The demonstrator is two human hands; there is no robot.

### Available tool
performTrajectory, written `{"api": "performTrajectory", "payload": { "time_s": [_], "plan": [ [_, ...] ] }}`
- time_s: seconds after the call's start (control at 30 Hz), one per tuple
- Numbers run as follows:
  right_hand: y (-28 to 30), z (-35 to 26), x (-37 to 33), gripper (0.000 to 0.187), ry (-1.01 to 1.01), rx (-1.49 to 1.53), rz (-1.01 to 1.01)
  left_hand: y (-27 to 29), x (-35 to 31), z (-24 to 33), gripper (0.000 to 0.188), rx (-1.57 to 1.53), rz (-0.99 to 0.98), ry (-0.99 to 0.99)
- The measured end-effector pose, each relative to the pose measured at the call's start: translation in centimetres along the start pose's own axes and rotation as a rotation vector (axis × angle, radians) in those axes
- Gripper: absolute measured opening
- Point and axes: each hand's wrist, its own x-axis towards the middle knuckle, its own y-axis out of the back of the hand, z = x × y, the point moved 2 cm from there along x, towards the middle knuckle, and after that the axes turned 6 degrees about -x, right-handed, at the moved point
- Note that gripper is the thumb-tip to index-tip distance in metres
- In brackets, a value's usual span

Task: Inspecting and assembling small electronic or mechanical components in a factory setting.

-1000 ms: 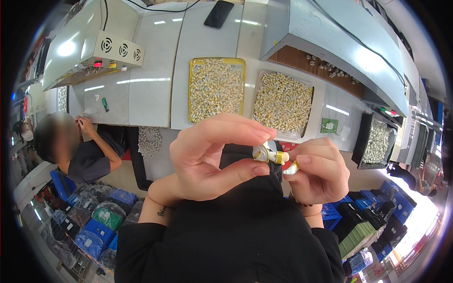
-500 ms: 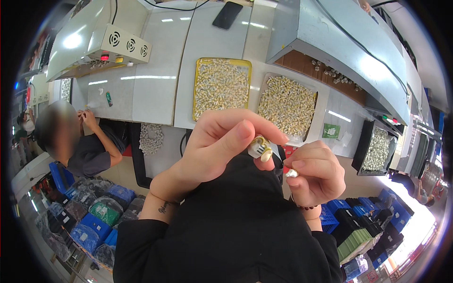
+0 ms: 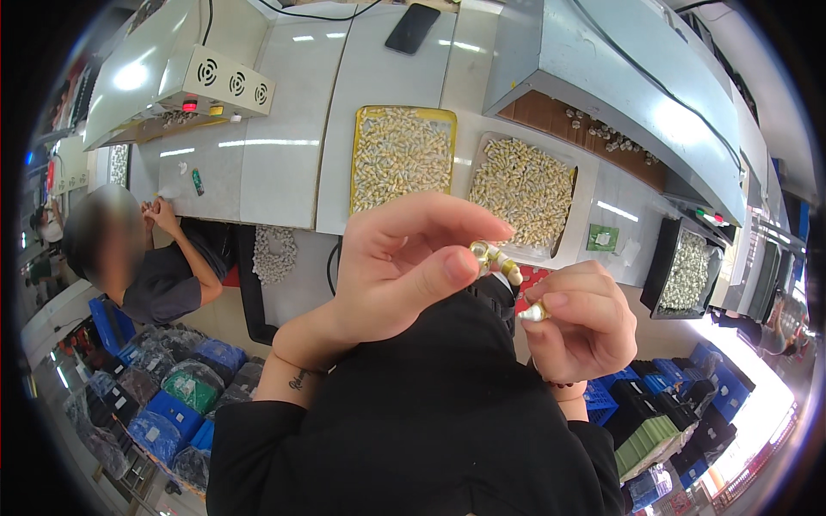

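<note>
My left hand is raised in front of my body, thumb and fingers curled around small shiny white-and-gold pieces. One rounded tip points down to the right; how many pieces sit in the grip is partly hidden. Just to the right, my right hand pinches a single small tapered piece, white at its tip and gold toward the fingers. The two hands are apart, and so are their pieces. Beyond them on the bench lie two trays heaped with similar pieces, one a yellow tray, the other a pale tray.
A grey metal housing overhangs the bench at right. A phone lies at the back. At right is a black bin of small pieces; a green packet lies nearby. A co-worker sits at left. Crates stand behind.
The pieces in my left hand have been turned, showing gold ends and a tip toward the right. My right hand has shifted slightly right, and its piece now shows more of its gold part.
</note>
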Motion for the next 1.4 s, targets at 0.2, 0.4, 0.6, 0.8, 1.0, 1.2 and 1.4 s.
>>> {"api": "performTrajectory", "payload": {
  "time_s": [0.2, 0.4, 0.6, 0.8, 1.0, 1.2, 1.4],
  "plan": [
    [0.0, -0.6, 0.3, 0.027, 0.029, -0.169, 0.015, 0.6, 0.0, 0.0, 0.029, 0.051, -0.084, -0.167],
    [-0.3, -0.5, 0.7, 0.027, 0.015, -0.223, 0.014, 0.7, -0.1, 0.0, 0.035, 0.175, -0.114, -0.368],
    [-0.4, -0.9, 1.0, 0.027, 0.035, -0.277, -0.003, 0.7, 0.2, 0.2, 0.035, 0.265, -0.130, -0.498],
    [-0.3, -1.0, 1.2, 0.026, 0.074, -0.257, -0.044, 0.4, 0.2, 0.3, 0.031, 0.377, -0.128, -0.568],
    [-0.1, -1.1, 1.1, 0.028, 0.093, -0.280, -0.074, 0.2, 0.0, 0.4, 0.029, 0.380, -0.114, -0.536],
    [0.1, -1.2, 1.1, 0.029, 0.119, -0.276, -0.073, 0.1, 0.0, 0.7, 0.035, 0.451, -0.198, -0.488],
    [0.3, -0.5, 1.0, 0.025, -0.001, -0.042, -0.087, 0.2, 0.1, 0.5, 0.031, 0.254, -0.151, -0.411]
  ]
}}
